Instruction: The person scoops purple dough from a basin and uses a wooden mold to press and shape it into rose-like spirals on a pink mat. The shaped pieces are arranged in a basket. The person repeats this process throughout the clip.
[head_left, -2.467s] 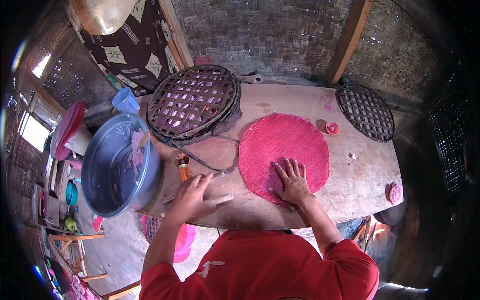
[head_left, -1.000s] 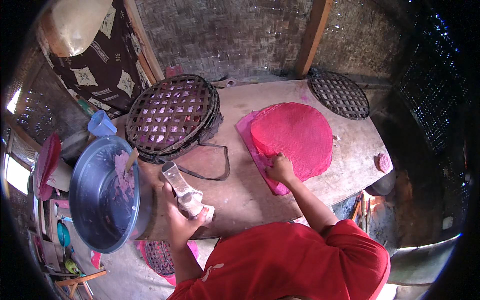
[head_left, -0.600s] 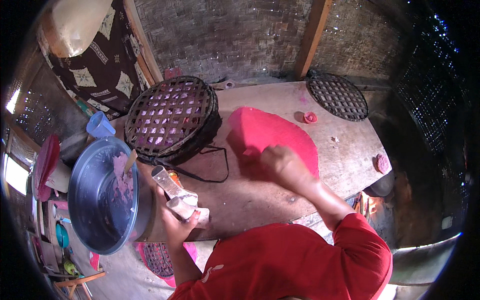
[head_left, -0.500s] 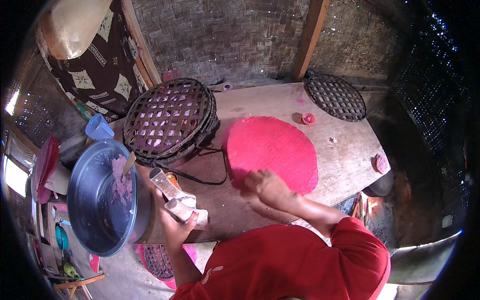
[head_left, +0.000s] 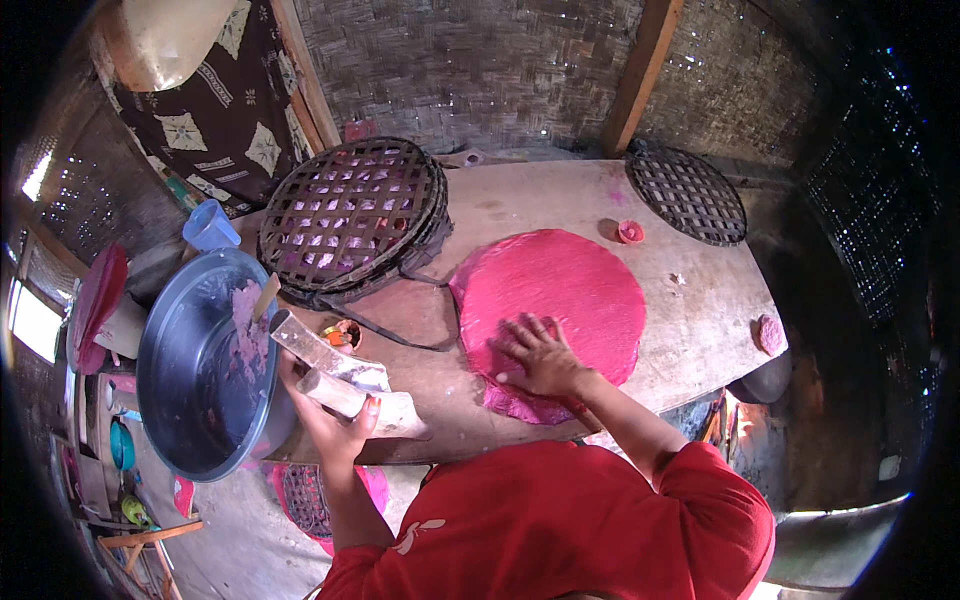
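On the wooden table lies a large round pink disc (head_left: 570, 285), its top now shiny and wrinkled as if under a thin sheet. My right hand (head_left: 545, 362) rests flat on its near part, fingers spread. A crumpled pink flap (head_left: 525, 405) hangs out at the disc's near left edge. My left hand (head_left: 335, 430) is closed round a pale wooden tool (head_left: 375, 408) with two thick arms; one arm ends in a tube-like tip. Beside that hand stands a dark blue basin (head_left: 200, 400) with pinkish paste and a wooden stick (head_left: 265, 297) in it.
Stacked round woven trays (head_left: 345, 215) stand behind the basin, a blue cup (head_left: 210, 227) beside them. Another woven tray (head_left: 690, 195) lies at the far right. A small red cup (head_left: 630, 232) and a pink patterned lump (head_left: 770, 335) sit on the table (head_left: 700, 310). Fire (head_left: 738, 420) glows beyond the right edge.
My right hand has gone from curled fingers to spread flat on the disc. The disc's surface has turned from matte to shiny and wrinkled, with a flap at its near edge. The left hand keeps its hold.
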